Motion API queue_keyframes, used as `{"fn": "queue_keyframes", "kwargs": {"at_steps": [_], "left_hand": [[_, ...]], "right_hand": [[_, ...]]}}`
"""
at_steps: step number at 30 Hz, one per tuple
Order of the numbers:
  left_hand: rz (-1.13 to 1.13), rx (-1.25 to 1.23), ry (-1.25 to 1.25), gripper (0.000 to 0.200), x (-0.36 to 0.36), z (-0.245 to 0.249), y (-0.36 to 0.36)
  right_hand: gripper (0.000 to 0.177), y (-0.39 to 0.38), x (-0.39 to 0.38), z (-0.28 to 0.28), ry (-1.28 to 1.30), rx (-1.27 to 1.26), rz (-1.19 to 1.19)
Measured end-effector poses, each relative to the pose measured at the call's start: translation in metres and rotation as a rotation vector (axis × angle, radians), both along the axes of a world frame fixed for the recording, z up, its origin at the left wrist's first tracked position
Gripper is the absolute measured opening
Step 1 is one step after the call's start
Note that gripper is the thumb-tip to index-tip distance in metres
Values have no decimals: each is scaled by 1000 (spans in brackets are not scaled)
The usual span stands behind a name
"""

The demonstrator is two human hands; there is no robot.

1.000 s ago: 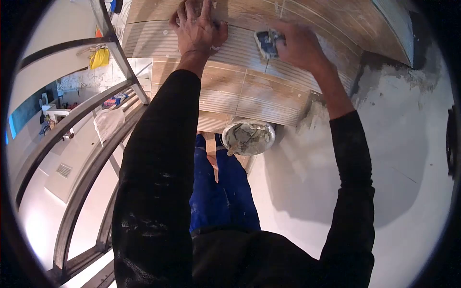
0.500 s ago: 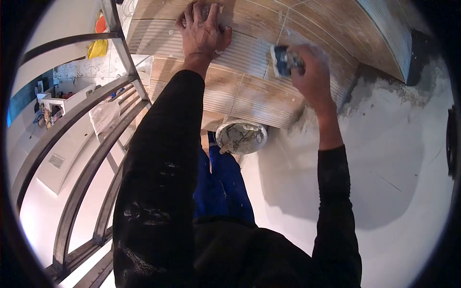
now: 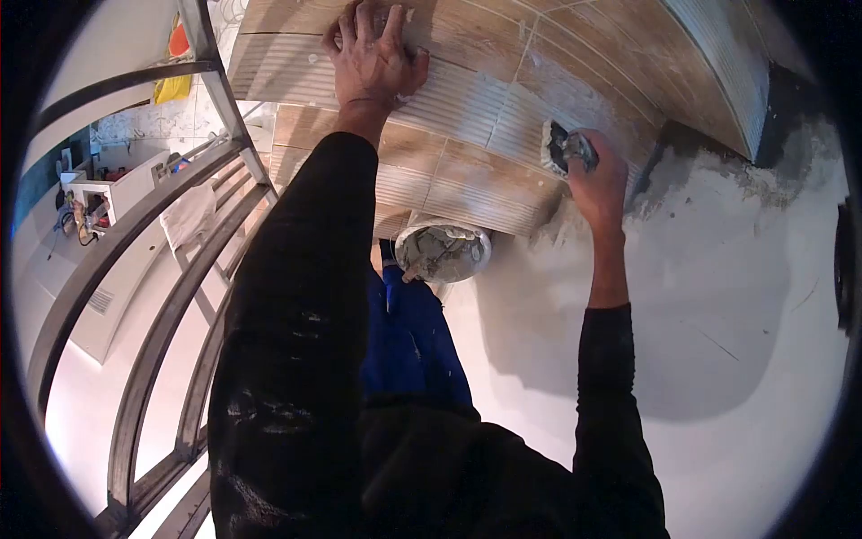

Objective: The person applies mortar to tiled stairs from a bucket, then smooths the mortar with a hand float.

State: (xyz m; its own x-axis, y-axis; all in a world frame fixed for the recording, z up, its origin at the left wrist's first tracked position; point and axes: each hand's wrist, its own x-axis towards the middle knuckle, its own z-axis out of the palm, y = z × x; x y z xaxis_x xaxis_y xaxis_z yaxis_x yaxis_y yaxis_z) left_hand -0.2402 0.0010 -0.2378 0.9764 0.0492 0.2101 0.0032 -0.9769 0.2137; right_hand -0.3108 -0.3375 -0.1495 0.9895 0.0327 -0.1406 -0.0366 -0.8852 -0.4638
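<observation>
My left hand (image 3: pixel 375 67) lies on the wood-look tiles (image 3: pixel 476 40), its fingers spread and slightly bent. To the right, my right hand (image 3: pixel 600 184) is wrapped around a dark, block-shaped scrubber (image 3: pixel 566 151) with a pale, ragged edge. The scrubber is at the tile face, over a ribbed light strip (image 3: pixel 516 121). Whitish smears mark the tiles just above it. Lower down, between my arms, sits a round bucket (image 3: pixel 480 256) with grey, caked material inside.
A metal ladder-like frame (image 3: pixel 144 400) runs along my left side. Beyond it stand a white cabinet (image 3: pixel 126 193) with clutter and a yellow item (image 3: pixel 172 88). On the right, a white wall (image 3: pixel 646 341) has rough grey patches (image 3: pixel 691 171) beside the tiles.
My right hand and the scrubber have moved right and slightly down across the tiles. My left hand stays on the tiles; the whole view has shifted slightly.
</observation>
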Motion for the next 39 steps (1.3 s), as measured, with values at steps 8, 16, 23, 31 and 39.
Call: {"fn": "queue_keyframes", "kwargs": {"at_steps": [8, 16, 23, 31, 39], "left_hand": [[-76, -323, -261, 60, 7, -7, -3], [-13, -56, -84, 63, 1, 1, -1], [-1, -20, -57, 65, 1, -1, 0], [-13, -191, -15, 66, 5, 25, -7], [-7, -42, -95, 67, 3, -6, 0]], "right_hand": [[38, 33, 26, -11, 73, -128, 139], [38, 60, 28, -11, 1, -91, 195], [38, 6, 60, 7, -21, -96, 115], [39, 20, 53, -25, -78, -98, 18], [31, 69, 61, -9, 48, -53, 138]]}}
